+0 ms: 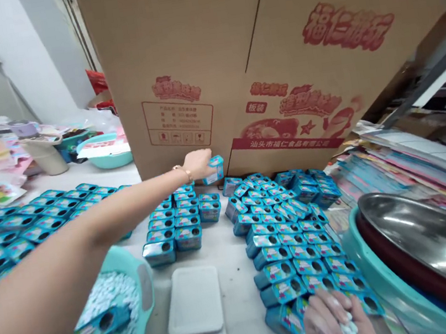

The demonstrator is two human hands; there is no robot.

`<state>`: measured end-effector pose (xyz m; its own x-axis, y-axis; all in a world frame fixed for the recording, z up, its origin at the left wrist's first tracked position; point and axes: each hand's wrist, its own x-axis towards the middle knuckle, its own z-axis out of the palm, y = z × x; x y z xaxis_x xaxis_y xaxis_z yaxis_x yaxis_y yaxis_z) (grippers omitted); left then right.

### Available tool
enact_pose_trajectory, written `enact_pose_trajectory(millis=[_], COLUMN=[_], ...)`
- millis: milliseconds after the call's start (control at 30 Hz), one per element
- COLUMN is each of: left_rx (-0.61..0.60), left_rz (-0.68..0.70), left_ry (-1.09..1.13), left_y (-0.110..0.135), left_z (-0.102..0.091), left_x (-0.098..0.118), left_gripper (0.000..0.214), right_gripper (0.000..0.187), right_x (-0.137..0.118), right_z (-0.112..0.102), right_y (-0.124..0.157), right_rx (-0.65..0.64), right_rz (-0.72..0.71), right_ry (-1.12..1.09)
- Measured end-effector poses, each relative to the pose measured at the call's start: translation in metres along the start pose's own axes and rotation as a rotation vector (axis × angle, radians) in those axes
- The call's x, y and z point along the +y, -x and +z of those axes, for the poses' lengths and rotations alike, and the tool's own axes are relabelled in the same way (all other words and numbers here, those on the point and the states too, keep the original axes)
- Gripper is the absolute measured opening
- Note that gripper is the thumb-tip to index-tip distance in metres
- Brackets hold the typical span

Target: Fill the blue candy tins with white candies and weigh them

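Small blue box (pixel 215 169), printed lid, tilted, lifted above the stacked rows at frame centre. Small white candies (pixel 348 332), loose handful, cupped at the lower right edge.

right hand (pixel 338 321) cut by bottom edge, carton (pixel 273 53) print blurred

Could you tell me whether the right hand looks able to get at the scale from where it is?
Probably yes: the right hand, cupping small white pieces, sits beside the scale with only bare table between.
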<state>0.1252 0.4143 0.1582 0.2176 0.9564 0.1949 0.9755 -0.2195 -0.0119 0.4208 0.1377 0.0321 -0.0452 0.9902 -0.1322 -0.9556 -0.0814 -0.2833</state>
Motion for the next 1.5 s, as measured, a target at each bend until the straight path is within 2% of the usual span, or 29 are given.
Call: enact_pose_trajectory(millis=[100,200,267,333,433,533,633,733,833,900,967,1033,1067,1133,1167,1267,1333,1400,1433,1500], left_rx=[0.005,-0.093,-0.173,-0.218,-0.231,-0.241,-0.264,-0.297,-0.287,-0.25,-0.214,-0.192,-0.187,-0.163,-0.15,-0.145,-0.146,-0.113,-0.085,-0.029], left_rz=[0.074,0.213,0.305,0.375,0.321,0.193,0.118,0.089,0.103,0.248,0.5,0.686,0.71,0.664,0.622,0.501,0.409,0.303,0.255,0.178], left_ry=[0.019,0.011,0.011,0.023,0.048,0.066,0.083,0.109,0.104,0.09,0.077,0.067,0.071,0.093,0.105,0.124,0.15,0.229,0.286,0.408], left_y=[0.06,0.136,0.185,0.223,0.253,0.259,0.256,0.254,0.257,0.259,0.26,0.259,0.258,0.257,0.257,0.258,0.259,0.261,0.263,0.267], left_z=[-0.039,-0.052,-0.046,-0.031,-0.004,0.018,0.03,0.028,0.019,0.015,0.016,0.023,0.028,0.038,0.042,0.047,0.042,0.033,0.028,0.018], left_x=[0.004,0.018,0.029,0.037,0.043,0.045,0.041,0.028,0.01,0.0,-0.003,0.0,0.003,0.01,0.014,0.021,0.019,0.01,0.003,-0.014], left_gripper=[0.064,0.05,0.038,0.029,0.027,0.034,0.042,0.047,0.037,0.056,0.074,0.066,0.052,0.029,0.029,0.047,0.073,0.105,0.113,0.113], right_gripper=[0.017,0.018,0.017,0.017,0.018,0.018,0.019,0.019,0.019,0.018,0.018,0.018,0.017,0.018,0.018,0.018,0.016,0.016,0.017,0.018], right_x=[0.022,0.045,0.056,0.063,0.069,0.075,0.08,0.079,0.074,0.074,0.077,0.081,0.084,0.087,0.087,0.086,0.085,0.082,0.082,0.08], right_z=[0.037,0.06,0.065,0.066,0.067,0.068,0.067,0.064,0.059,0.057,0.056,0.055,0.055,0.055,0.055,0.056,0.058,0.06,0.06,0.061], right_y=[0.021,0.036,0.043,0.05,0.058,0.064,0.068,0.071,0.07,0.068,0.063,0.057,0.054,0.048,0.045,0.035,0.029,0.023,0.019,0.013], right_rx=[0.064,0.065,0.047,0.022,-0.02,-0.043,-0.041,-0.03,-0.024,-0.012,-0.006,-0.016,-0.024,-0.036,-0.037,-0.026,-0.016,0.001,0.015,0.056], right_rz=[-0.043,-0.032,-0.004,0.018,0.039,0.055,0.069,0.062,0.034,0.03,0.042,0.057,0.065,0.076,0.08,0.094,0.099,0.098,0.095,0.083], right_ry=[-0.063,-0.084,-0.065,-0.035,0.001,0.006,-0.016,-0.01,0.0,-0.006,-0.014,-0.007,0.001,0.015,0.021,0.035,0.036,0.021,0.009,-0.015])
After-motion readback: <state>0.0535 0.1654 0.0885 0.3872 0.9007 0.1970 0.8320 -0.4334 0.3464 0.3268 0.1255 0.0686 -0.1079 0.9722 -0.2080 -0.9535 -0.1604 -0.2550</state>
